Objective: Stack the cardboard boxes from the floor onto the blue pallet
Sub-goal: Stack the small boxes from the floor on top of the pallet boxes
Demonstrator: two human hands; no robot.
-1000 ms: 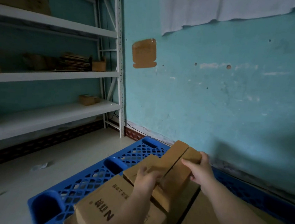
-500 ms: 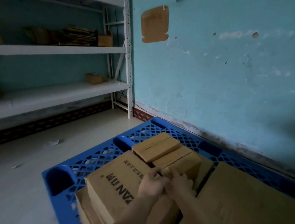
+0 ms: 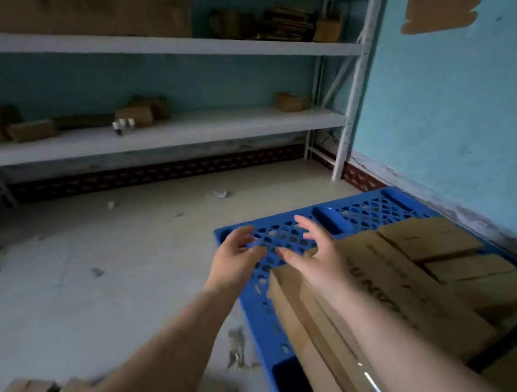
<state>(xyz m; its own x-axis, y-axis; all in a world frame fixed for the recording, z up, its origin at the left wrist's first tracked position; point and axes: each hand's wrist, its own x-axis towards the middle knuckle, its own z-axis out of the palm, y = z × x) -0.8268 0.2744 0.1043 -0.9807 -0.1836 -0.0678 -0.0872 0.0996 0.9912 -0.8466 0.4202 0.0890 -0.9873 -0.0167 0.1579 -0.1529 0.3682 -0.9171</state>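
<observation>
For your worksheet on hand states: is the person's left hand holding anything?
No. The left hand is empty, fingers relaxed above the blue pallet.

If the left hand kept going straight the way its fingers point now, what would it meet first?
Probably the near-left corner of the blue plastic lattice pallet: the open left hand points forward and slightly right, over that corner. Depth is unclear; it might pass above it.

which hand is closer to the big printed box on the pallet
Right. The right hand hovers open at that box's near corner, over the pallet. The left hand is farther out, at the pallet's floor-side edge.
</observation>
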